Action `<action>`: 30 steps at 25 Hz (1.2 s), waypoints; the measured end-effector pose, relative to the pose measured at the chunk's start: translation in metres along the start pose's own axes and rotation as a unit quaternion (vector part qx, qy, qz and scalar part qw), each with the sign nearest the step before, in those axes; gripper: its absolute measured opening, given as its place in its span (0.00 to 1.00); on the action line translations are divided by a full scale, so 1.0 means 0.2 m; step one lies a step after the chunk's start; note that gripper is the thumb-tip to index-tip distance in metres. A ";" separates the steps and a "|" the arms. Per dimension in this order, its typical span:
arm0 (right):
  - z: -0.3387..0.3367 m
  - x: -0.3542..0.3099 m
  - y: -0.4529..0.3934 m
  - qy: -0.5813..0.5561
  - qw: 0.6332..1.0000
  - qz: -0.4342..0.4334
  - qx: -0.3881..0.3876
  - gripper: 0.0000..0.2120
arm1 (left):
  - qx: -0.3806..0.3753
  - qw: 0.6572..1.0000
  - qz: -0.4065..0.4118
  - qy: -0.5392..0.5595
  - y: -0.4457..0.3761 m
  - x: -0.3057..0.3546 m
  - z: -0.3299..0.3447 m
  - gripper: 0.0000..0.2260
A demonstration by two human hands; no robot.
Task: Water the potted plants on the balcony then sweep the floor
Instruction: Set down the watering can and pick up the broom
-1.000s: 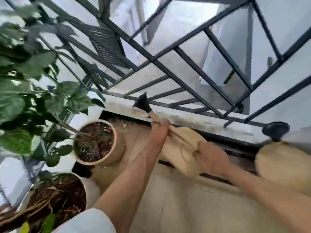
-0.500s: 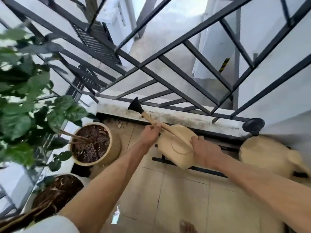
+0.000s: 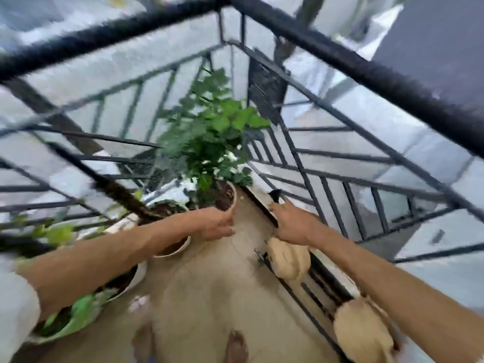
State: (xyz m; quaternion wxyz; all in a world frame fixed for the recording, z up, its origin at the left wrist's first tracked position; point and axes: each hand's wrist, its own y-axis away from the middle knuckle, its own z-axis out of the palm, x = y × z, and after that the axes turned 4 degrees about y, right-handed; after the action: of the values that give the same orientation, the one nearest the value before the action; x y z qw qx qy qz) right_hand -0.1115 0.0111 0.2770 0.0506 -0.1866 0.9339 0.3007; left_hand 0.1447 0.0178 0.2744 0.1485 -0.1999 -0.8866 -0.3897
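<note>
- The watering can sat by the railing, its long axis running away from the person, black spout head farthest.
- The right hand hovered over it, fingers spread, gripping nothing.
- The left hand, loosely curled, had left the spout and neared the far pot.
- The view had swung toward the leafy plant.

Beige tiled floor, blurred. Far corner: potted plant. Nearer than it, along left railing: two white pots (soil inside). Right of it, on black floor grate: two beige watering cans.
</note>
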 end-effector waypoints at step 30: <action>2.11 -5.24 2.70 0.156 0.677 -0.696 -0.180 0.23 | 0.162 0.548 -0.768 0.290 6.35 0.24 3.99 0.18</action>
State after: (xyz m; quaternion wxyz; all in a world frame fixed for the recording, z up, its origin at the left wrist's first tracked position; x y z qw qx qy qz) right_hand 0.6452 0.9944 0.4438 0.0642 -0.8326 0.4563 0.3074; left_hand 0.6133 1.4114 0.5756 0.0721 0.7085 -0.6593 -0.2414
